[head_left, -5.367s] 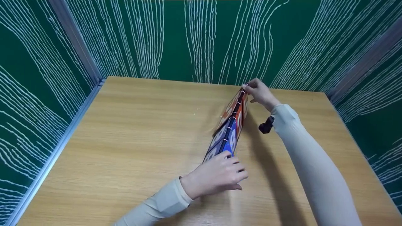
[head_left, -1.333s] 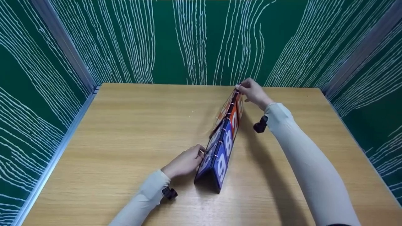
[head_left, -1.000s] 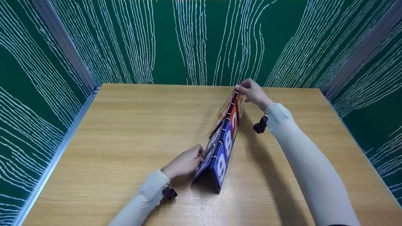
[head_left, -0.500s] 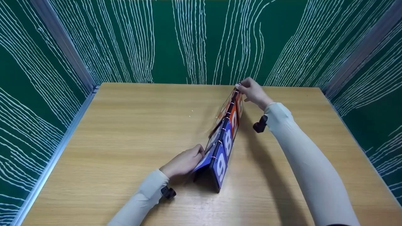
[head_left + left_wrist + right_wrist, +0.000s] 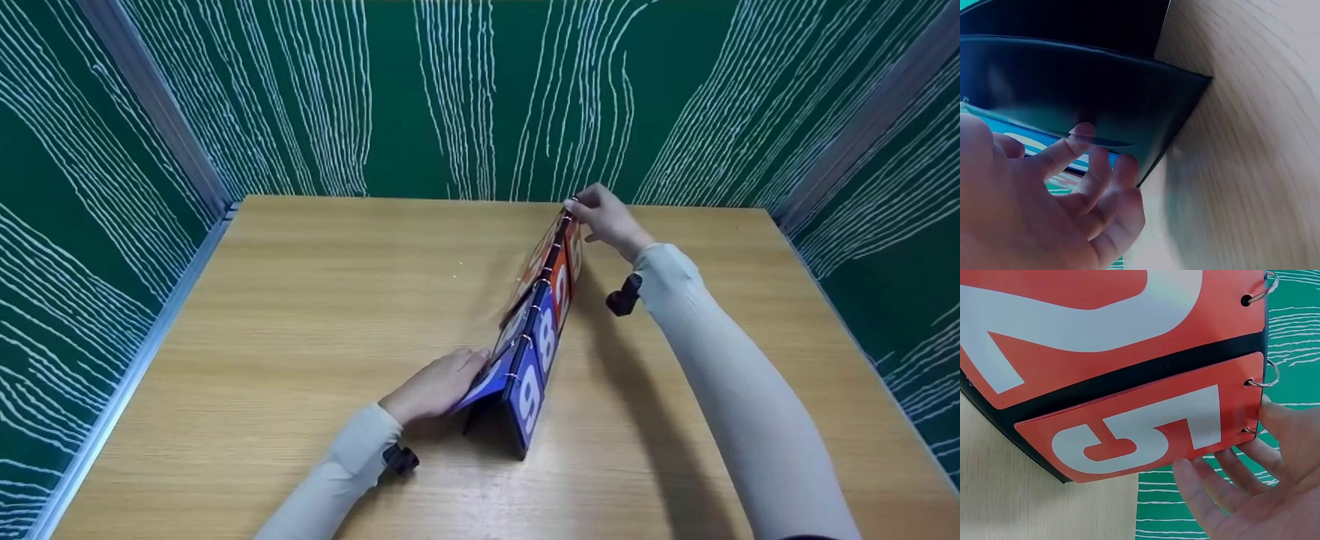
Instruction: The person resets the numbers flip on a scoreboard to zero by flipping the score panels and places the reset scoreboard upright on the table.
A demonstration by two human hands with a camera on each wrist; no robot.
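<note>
A flip scoreboard [image 5: 545, 337] stands tent-like on the table, its top spine running away from me. Its right face shows blue cards 9 and 8 nearer and red cards 2 and 5 [image 5: 1134, 433] farther off. My left hand [image 5: 435, 386] is at the near left face, fingers at the lower edge of a blue number card [image 5: 487, 384] that is swung outward from the black backing. In the left wrist view, the fingertips [image 5: 1081, 132] meet the dark backing, with blue card edges behind them. My right hand [image 5: 607, 217] pinches the far top corner of the scoreboard by the end ring.
The wooden table [image 5: 315, 300] reaches back to a green wall [image 5: 420, 97] with white wavy lines. Metal posts [image 5: 169, 105] stand at the back corners. Small white specks lie left of the scoreboard. Each wrist carries a small black camera [image 5: 622, 296].
My left hand has come off the near top end and moved down to the left face. There the blue card has swung outward. My right hand keeps its place at the far corner.
</note>
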